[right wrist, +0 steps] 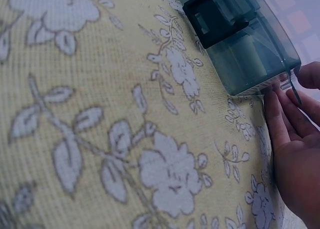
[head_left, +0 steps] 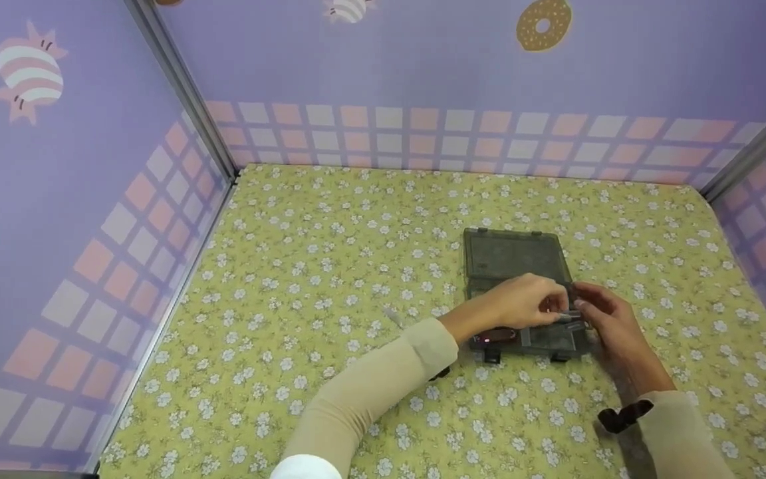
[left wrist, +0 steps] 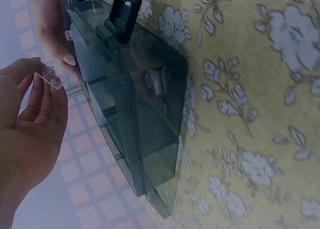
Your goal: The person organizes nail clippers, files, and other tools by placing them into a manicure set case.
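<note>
The dark plastic box [head_left: 519,286] lies open on the flowered bench [head_left: 330,279], and both hands meet at its near part, the left hand [left wrist: 30,119] pinching 1 clear divider [left wrist: 49,74] not yet seated, the right hand [right wrist: 295,154] touching the box edge with straight fingers.

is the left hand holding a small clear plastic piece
Yes, in the left wrist view the left hand pinches a small clear piece at its fingertips, just beside the dark box.

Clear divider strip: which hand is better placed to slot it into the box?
Probably left: the left hand already pinches the clear divider strip beside the smoky box; the right hand only touches its edge.
</note>
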Action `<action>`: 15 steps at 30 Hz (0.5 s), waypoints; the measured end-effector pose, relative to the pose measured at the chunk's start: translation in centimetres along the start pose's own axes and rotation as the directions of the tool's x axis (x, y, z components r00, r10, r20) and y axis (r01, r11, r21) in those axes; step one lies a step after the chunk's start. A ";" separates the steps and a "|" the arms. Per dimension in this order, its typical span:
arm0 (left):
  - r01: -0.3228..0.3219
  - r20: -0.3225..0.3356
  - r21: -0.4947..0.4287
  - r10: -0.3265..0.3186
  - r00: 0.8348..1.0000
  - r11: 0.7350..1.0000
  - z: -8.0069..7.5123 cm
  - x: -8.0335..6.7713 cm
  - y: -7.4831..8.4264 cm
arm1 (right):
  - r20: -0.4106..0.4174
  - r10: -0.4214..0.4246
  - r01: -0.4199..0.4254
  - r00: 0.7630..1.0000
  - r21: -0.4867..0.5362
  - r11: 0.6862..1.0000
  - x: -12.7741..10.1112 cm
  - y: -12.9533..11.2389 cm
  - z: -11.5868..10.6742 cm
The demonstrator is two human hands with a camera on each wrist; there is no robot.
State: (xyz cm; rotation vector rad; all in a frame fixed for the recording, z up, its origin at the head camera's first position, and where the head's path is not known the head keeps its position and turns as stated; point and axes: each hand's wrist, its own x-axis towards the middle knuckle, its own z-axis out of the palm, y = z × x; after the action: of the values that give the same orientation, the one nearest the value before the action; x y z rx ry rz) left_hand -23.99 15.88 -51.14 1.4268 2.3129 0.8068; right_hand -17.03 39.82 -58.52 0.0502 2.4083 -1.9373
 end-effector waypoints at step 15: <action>0.039 0.015 0.075 -0.040 0.999 0.996 2.6 1.1 1.2 | 0.006 -0.058 0.058 0.998 -0.051 0.997 0.1 0.2 -0.2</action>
State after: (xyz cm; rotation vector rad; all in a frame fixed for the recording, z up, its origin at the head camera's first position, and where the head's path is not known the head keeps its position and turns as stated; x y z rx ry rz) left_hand -22.29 18.02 -52.43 1.4078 2.3737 0.7021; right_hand -17.13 40.09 -58.65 -0.0260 2.4825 -1.8951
